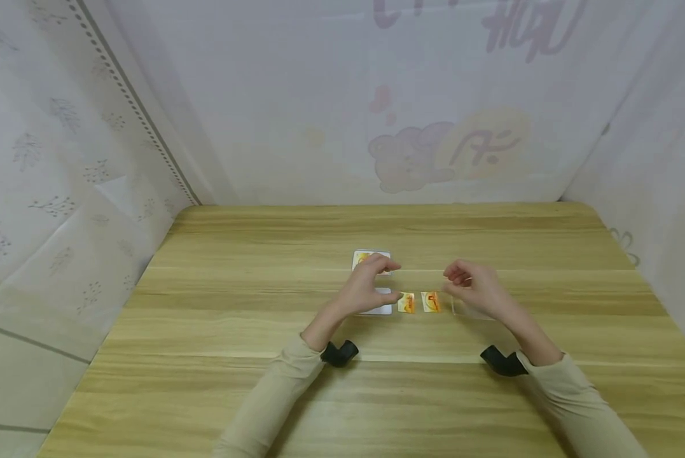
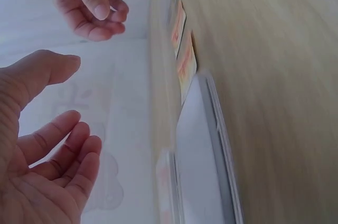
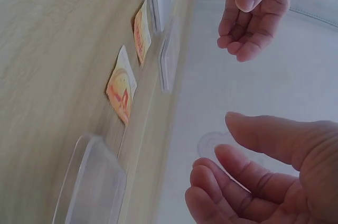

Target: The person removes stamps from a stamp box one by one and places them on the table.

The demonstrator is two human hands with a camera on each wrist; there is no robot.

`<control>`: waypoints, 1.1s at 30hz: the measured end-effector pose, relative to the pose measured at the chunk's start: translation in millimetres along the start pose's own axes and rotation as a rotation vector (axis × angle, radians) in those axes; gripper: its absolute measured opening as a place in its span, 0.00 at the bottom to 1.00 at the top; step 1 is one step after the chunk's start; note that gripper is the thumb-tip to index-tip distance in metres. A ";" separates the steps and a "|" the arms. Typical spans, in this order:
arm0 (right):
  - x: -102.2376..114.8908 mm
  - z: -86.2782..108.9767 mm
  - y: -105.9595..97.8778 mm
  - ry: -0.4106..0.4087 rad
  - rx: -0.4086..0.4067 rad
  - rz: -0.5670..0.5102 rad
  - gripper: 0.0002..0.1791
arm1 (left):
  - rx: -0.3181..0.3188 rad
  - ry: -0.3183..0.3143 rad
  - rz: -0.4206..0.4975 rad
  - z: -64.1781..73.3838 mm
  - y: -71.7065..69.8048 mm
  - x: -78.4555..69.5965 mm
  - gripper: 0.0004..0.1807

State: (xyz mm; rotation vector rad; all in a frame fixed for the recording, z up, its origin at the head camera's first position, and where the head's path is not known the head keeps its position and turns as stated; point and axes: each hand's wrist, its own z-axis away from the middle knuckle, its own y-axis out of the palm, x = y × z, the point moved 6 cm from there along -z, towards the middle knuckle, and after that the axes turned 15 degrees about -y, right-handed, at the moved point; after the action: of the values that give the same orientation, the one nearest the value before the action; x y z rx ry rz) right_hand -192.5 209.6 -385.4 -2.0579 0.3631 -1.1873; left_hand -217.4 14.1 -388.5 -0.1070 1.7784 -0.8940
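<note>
My left hand (image 1: 362, 291) hovers over a white flat rounded-corner block (image 1: 381, 310), its fingers loosely bent and a gap between thumb and fingertips. Opposite it, my right hand (image 1: 476, 291) hangs above a clear plastic tray or lid (image 3: 95, 187) with nothing in its grasp. Two small orange-and-yellow printed pieces, one on the left (image 1: 406, 303) and one on the right (image 1: 431, 301), lie flat between the hands. In the left wrist view the white block (image 2: 198, 150) looks layered at its edge. Neither hand touches these things in the wrist views.
Behind the left hand lies another white rounded block (image 1: 356, 259) with a yellow picture on top, partly covered by the fingers. The wooden table (image 1: 205, 318) extends to pale printed curtains (image 1: 273, 114) at the back and sides. Black wrist mounts (image 1: 339, 353) sit under both wrists.
</note>
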 end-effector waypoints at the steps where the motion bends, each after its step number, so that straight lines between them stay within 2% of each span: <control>1: -0.8 1.6 -1.5 0.004 0.001 -0.006 0.10 | -0.003 0.007 0.002 -1.2 1.7 -1.8 0.24; 6: -6.7 10.3 -11.1 0.028 -0.001 -0.019 0.11 | -0.012 0.043 0.021 -7.2 12.9 -9.8 0.21; 14: -19.4 29.7 -23.8 0.068 -0.005 -0.004 0.13 | 0.068 -0.003 -0.017 -16.8 38.1 -18.5 0.21; 20: -26.5 41.9 -28.3 0.073 0.012 0.015 0.16 | 0.100 -0.028 -0.034 -21.2 53.5 -26.4 0.22; 26: -29.7 49.6 -30.8 0.069 0.022 0.051 0.21 | 0.117 -0.067 -0.095 -25.6 67.9 -32.9 0.24; 33: -32.1 57.7 -33.1 0.068 0.012 0.064 0.25 | 0.145 -0.081 -0.186 -31.5 83.8 -38.7 0.24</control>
State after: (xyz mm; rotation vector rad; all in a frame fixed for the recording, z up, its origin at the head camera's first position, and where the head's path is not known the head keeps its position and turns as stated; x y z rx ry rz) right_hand -164.9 276.4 -400.6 -1.9844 0.4496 -1.2208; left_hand -199.8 108.5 -405.7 -0.2144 1.6417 -1.1338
